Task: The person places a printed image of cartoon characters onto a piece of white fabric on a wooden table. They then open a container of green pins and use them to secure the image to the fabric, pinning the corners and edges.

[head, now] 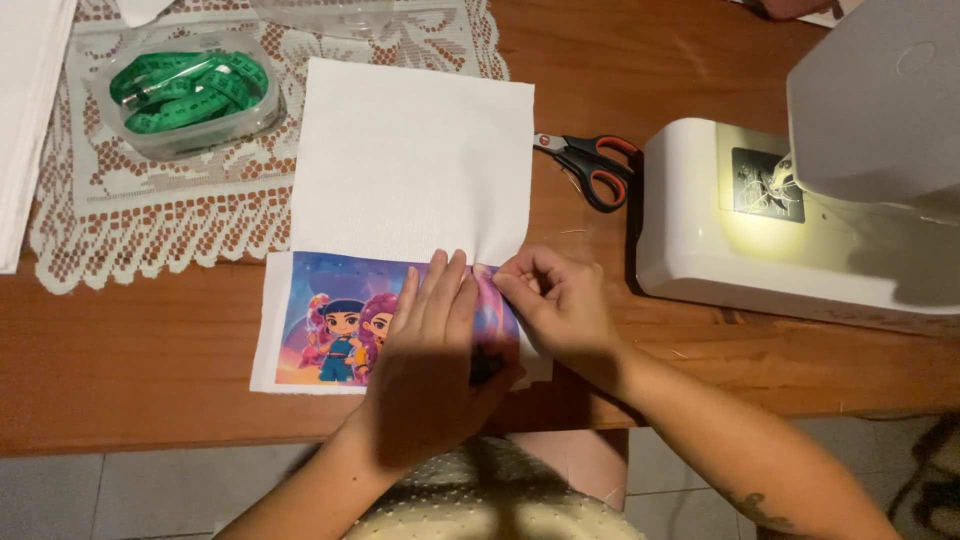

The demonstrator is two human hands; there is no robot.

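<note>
A white cloth (415,160) lies on the wooden table (130,370), its near edge overlapping a printed fabric panel (335,320) with cartoon figures. My left hand (430,350) rests flat on the panel, fingers together, pressing it down. My right hand (555,300) pinches the seam where the white cloth's lower right corner meets the panel. Whether a pin sits between those fingers is too small to tell.
A white sewing machine (790,220) with its lamp on stands at the right. Black and red scissors (590,165) lie between it and the cloth. A clear tub of green measuring tape (185,90) sits on a lace runner (150,220) at the back left.
</note>
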